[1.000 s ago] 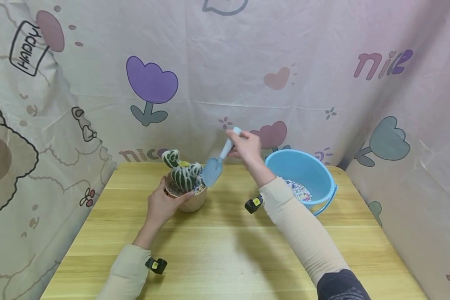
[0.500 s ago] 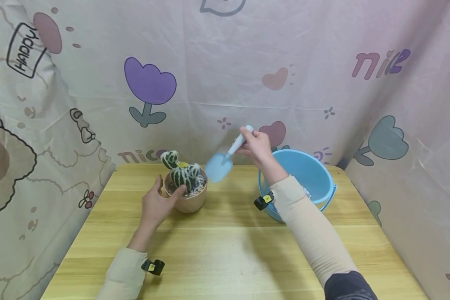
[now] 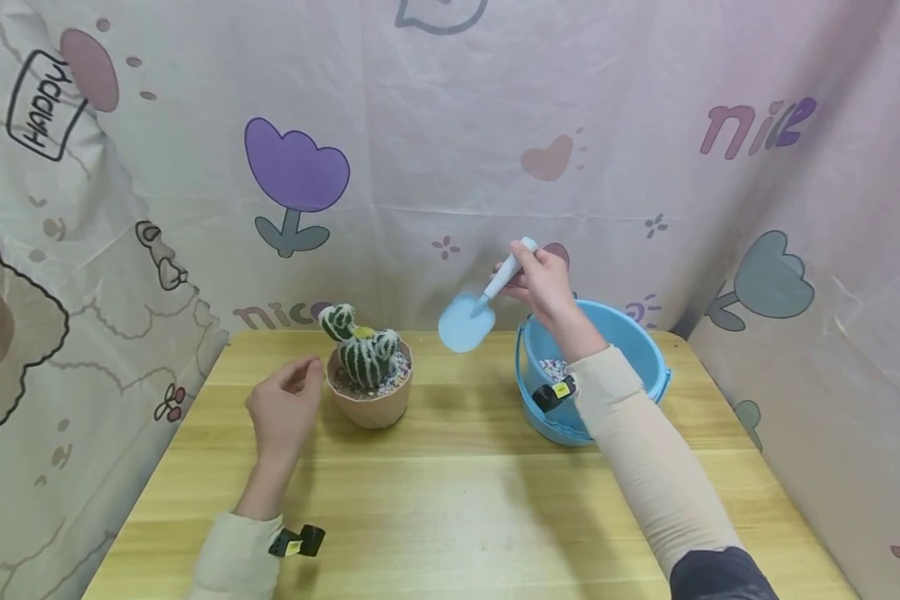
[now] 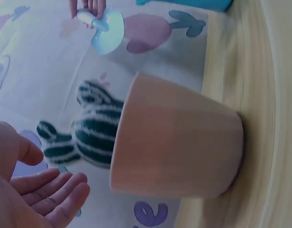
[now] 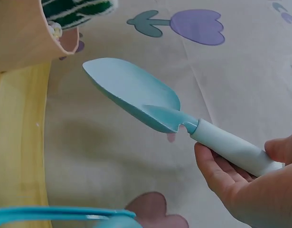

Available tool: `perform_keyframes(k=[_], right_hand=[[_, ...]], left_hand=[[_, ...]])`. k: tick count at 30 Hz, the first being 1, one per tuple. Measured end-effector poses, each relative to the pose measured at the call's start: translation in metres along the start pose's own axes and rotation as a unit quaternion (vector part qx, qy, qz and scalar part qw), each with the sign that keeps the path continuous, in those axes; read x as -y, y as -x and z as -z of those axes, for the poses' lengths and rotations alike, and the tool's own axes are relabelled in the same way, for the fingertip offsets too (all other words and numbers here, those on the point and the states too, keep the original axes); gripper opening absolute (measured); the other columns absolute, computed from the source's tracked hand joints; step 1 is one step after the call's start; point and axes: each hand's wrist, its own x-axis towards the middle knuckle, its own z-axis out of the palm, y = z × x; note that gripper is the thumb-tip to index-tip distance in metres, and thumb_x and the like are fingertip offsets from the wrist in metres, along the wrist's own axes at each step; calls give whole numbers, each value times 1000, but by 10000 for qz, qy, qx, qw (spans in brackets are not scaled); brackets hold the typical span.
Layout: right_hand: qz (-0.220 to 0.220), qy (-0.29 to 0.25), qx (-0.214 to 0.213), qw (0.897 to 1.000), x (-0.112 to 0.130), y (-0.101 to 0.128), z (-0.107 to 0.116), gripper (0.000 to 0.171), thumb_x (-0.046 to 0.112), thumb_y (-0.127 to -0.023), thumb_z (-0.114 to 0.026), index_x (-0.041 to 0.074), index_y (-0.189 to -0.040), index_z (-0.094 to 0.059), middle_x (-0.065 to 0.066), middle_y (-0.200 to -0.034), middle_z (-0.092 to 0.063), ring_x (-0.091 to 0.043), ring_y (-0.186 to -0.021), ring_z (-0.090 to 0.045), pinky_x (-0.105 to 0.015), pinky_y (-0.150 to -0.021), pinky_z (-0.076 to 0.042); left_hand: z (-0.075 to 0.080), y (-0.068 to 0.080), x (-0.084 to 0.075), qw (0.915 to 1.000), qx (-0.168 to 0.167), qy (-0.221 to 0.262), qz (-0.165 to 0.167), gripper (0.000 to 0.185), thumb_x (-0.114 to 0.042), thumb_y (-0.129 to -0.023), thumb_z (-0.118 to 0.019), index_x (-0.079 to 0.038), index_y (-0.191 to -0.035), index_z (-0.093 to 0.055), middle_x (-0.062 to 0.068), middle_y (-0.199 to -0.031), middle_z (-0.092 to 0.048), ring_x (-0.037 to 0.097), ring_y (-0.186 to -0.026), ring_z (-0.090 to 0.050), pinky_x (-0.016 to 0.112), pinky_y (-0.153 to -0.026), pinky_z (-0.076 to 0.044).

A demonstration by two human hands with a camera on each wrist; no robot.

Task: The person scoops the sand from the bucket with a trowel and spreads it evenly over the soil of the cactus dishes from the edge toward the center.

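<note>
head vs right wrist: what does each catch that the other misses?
Head only: the left hand open beside the terracotta pot, not touching it, the pebbles in the blue bucket, and the wooden table.
Right wrist only: the inside of the trowel blade, close up and empty.
Both: the right hand gripping the trowel handle, the cactus, the printed backdrop.

Backdrop and furniture
Wooden table, lower centre; cartoon-print curtain with tulips behind and on both sides.
</note>
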Motion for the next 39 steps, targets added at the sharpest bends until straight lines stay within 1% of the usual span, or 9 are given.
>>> perform_keyframes(k=[5,11,16,18,22,26,29,33,39], right_hand=[[80,-69,-165,9998,4,-1,15,29,33,-111,-55,4,-115,-57,-4,-89,-74,-15,-80,-78,-31,-80,-68],[159,-197,-423,9988,10,1,31,30,33,-111,-55,3,-115,-58,-4,-89,-75,-16,-81,-79,-31,-81,-67],[172,-282,-634,9974,15,5,48,30,32,-111,-54,3,-116,-58,-3,-89,-76,-16,-85,-79,-29,-83,-67],[164,-292,-718,9969,19,7,56,27,33,-111,-53,6,-115,-58,-2,-90,-76,-16,-89,-79,-31,-90,-66],[219,-216,-865,9958,26,11,70,28,35,-112,-52,8,-114,-56,-2,-94,-74,-17,-94,-79,-42,-106,-57],[242,-167,-995,9946,30,15,83,30,37,-111,-52,8,-113,-57,-4,-99,-72,-17,-97,-79,-47,-113,-51],[236,26,-1144,9932,32,19,94,32,41,-110,-54,10,-116,-58,-7,-107,-72,-22,-109,-77,-44,-112,-52],[165,262,-1432,9892,32,26,111,35,47,-107,-58,14,-119,-58,-7,-114,-72,-28,-126,-71,-38,-109,-55],[56,449,-1677,9848,30,35,135,36,48,-107,-56,15,-122,-57,-7,-117,-72,-30,-132,-66,-35,-106,-57]], left_hand=[[-10,9,-16,9985,519,131,-142,18,-12,-99,-71,1,-108,-80,20,-101,-81,-11,-75,-61,0,-69,-50],[-27,13,-33,9903,1322,405,95,17,-16,-100,-73,-2,-104,-81,17,-96,-81,9,-80,-70,9,-70,-54],[-44,16,-45,9798,1857,694,276,17,-13,-99,-73,0,-106,-80,16,-95,-81,14,-80,-73,14,-72,-56],[-51,16,-48,9753,2042,775,330,17,-13,-99,-72,1,-106,-80,16,-92,-81,14,-77,-73,15,-71,-56],[-64,15,-54,9636,2471,919,444,20,-18,-100,-72,-1,-108,-80,15,-92,-80,13,-78,-74,17,-72,-57],[-76,15,-58,9454,2943,1233,656,24,-20,-101,-71,-2,-115,-78,17,-98,-80,19,-87,-75,22,-77,-62],[-86,16,-61,9328,3184,1468,836,28,-20,-101,-71,1,-119,-76,18,-103,-80,24,-93,-77,27,-84,-64],[-102,19,-65,9225,3361,1606,1009,32,-19,-101,-71,4,-123,-74,20,-107,-80,32,-97,-78,35,-88,-66],[-124,23,-76,8995,3695,1821,1454,37,-24,-102,-69,2,-128,-71,21,-113,-79,34,-103,-78,47,-97,-64]])
